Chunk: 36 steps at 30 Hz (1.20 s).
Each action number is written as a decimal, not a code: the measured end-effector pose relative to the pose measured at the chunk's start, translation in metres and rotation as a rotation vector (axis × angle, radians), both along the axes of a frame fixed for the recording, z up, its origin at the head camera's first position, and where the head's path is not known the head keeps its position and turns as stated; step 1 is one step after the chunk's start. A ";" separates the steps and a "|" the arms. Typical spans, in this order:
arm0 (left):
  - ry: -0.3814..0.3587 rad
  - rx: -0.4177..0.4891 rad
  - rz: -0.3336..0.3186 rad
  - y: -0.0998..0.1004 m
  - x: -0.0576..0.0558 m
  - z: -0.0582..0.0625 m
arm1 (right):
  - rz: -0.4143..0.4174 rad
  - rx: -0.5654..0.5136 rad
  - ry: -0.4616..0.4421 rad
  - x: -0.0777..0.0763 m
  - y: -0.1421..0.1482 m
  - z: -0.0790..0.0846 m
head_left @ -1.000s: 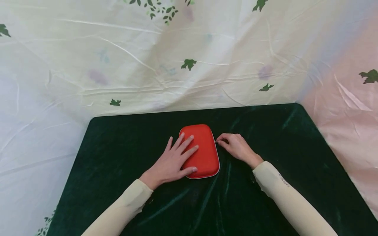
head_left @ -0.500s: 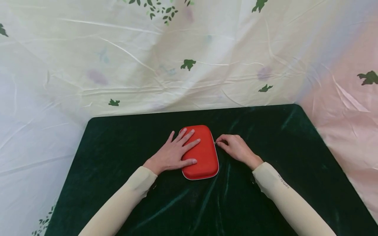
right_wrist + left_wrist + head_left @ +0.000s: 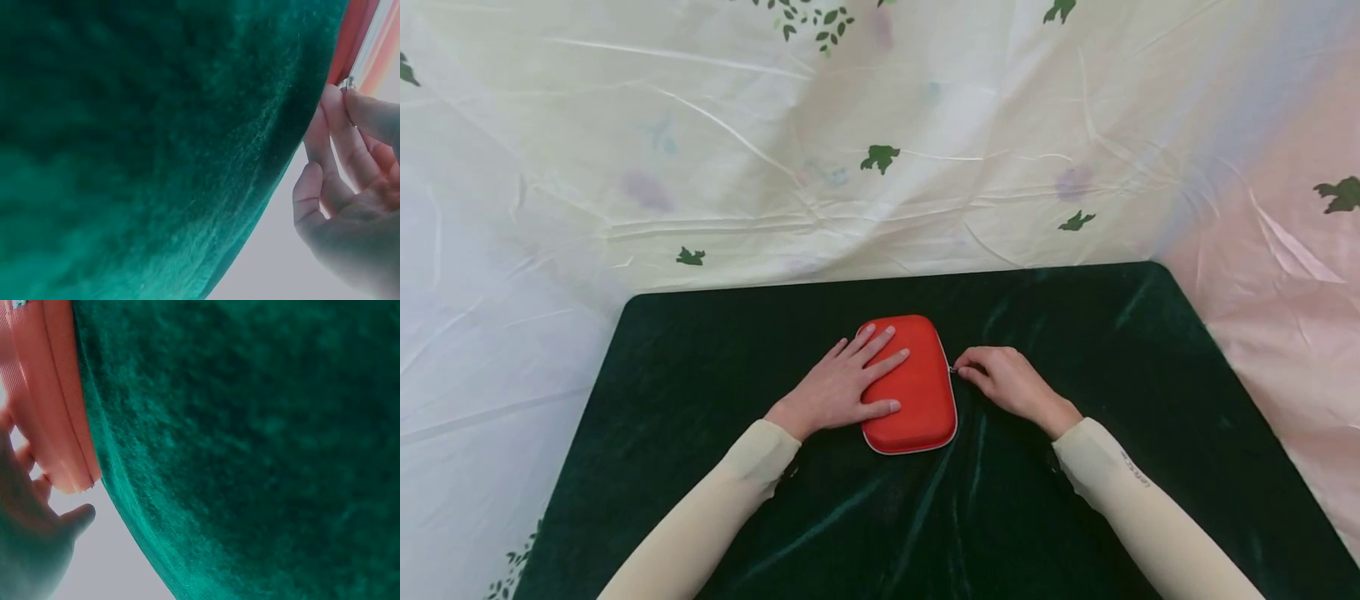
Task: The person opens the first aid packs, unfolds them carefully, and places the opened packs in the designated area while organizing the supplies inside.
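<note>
A red zip-up case (image 3: 921, 400) with a pale zip along its edge lies on a dark green velvet cloth. My left hand (image 3: 838, 390) rests on its left part with fingers spread and straight. In the left wrist view, the case (image 3: 53, 400) shows its side next to the thumb of the left hand (image 3: 28, 525). At the right edge, thumb and index finger of my right hand (image 3: 1011, 382) pinch the small zip pull (image 3: 953, 369). The right wrist view shows the metal zip slider (image 3: 347, 82) just past the fingertips of the right hand (image 3: 359, 181). The case's inside is hidden.
The green cloth (image 3: 715, 358) covers a table with rounded far corners. Behind and at the sides hang pale, creased drapes (image 3: 737, 167) with green leaf prints, pinkish at the right.
My right hand, pinching the zip pull, has moved slightly towards the near end along the case's right edge. My left hand has slid a little farther up the case.
</note>
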<state>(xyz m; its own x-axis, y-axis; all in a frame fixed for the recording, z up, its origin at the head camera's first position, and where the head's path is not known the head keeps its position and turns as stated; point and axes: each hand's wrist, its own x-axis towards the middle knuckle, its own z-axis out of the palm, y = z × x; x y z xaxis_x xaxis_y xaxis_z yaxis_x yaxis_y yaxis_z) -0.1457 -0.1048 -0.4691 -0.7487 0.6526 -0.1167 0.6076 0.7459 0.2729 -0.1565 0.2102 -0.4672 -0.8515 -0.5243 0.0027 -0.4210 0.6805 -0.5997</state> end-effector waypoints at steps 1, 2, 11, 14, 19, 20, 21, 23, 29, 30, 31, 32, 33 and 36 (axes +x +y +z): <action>0.000 0.002 0.002 0.001 0.000 0.000 | 0.010 -0.001 0.007 0.003 0.002 0.000; -0.002 0.003 0.003 0.001 0.000 0.001 | 0.021 -0.003 0.014 0.005 0.004 0.000; -0.002 -0.006 0.015 0.001 0.000 0.001 | 0.082 0.004 0.002 0.037 0.010 0.004; 0.002 0.008 0.016 -0.001 0.000 0.000 | 0.109 -0.002 -0.012 0.047 0.011 0.006; 0.006 0.020 0.024 -0.002 0.000 -0.001 | 0.128 -0.017 -0.039 0.060 0.012 0.006; 0.006 0.025 0.024 -0.002 0.000 -0.001 | 0.126 -0.017 -0.046 0.062 0.012 0.006; 0.008 0.030 0.021 -0.002 0.000 -0.002 | 0.124 -0.016 -0.054 0.064 0.012 0.007; 0.008 0.032 0.020 -0.001 0.000 -0.002 | 0.119 -0.014 -0.076 0.068 0.011 0.007; 0.013 0.029 0.027 0.000 0.002 -0.002 | 0.105 -0.062 -0.144 0.080 0.009 0.007; 0.016 0.031 0.028 0.001 0.002 -0.002 | 0.091 -0.076 -0.154 0.082 0.008 0.007; 0.020 0.039 0.029 0.001 0.003 -0.002 | 0.075 -0.092 -0.162 0.084 0.008 0.007; 0.022 0.042 0.031 0.001 0.003 -0.002 | 0.055 -0.106 -0.165 0.085 0.008 0.007; 0.024 0.046 0.034 0.001 0.004 -0.003 | 0.034 -0.117 -0.165 0.085 0.008 0.007; 0.032 0.062 0.050 0.002 0.007 -0.003 | -0.032 -0.139 -0.140 0.085 0.007 0.009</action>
